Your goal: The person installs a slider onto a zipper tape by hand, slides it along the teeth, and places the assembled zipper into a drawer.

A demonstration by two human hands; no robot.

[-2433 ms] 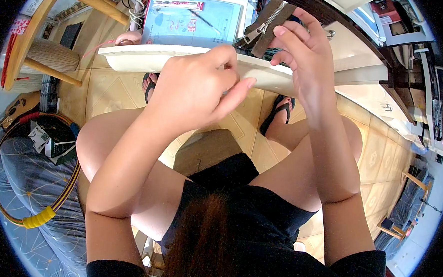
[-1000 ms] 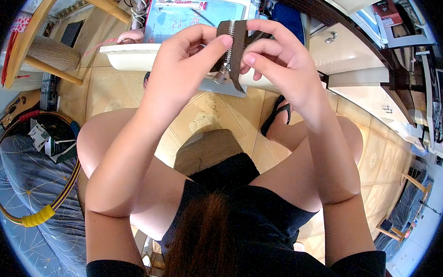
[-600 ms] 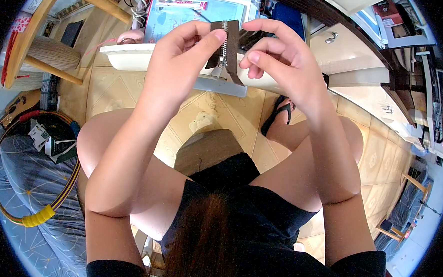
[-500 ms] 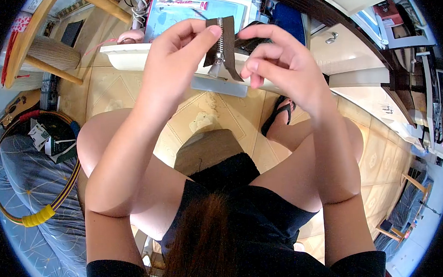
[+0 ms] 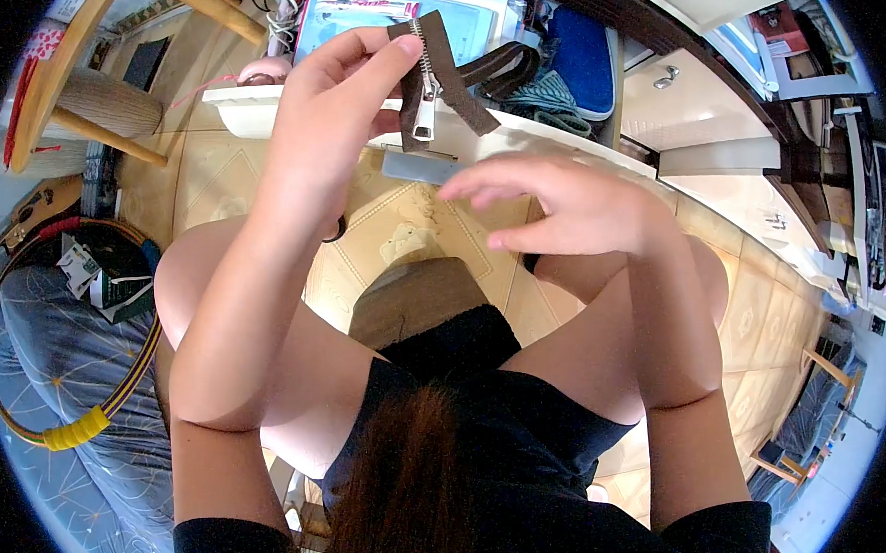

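A short brown zipper (image 5: 437, 87) with silver metal teeth hangs from my left hand (image 5: 329, 102), pinched between thumb and fingers near its upper end. Its silver slider and pull tab sit low on the teeth, and below them the right tape flares outward. My right hand (image 5: 560, 205) is below and to the right of the zipper, apart from it, with fingers spread and nothing in them. Behind the zipper, a dark brown looped strip (image 5: 507, 71) lies over the drawer; whether it joins the zipper I cannot tell.
An open drawer (image 5: 239, 105) in front holds a light-blue plastic case (image 5: 344, 16), a dark-blue pouch (image 5: 582, 59) and bunched greenish fabric (image 5: 554, 100). A wooden stool (image 5: 63, 106) stands at the left, above a hoop with yellow wrapping (image 5: 75, 432). White cabinets (image 5: 699, 93) line the right.
My right hand has moved down, away from the zipper, and its fingers have opened out. My left hand has shifted slightly up and left, tilting the zipper; the dark strip and fabric show more.
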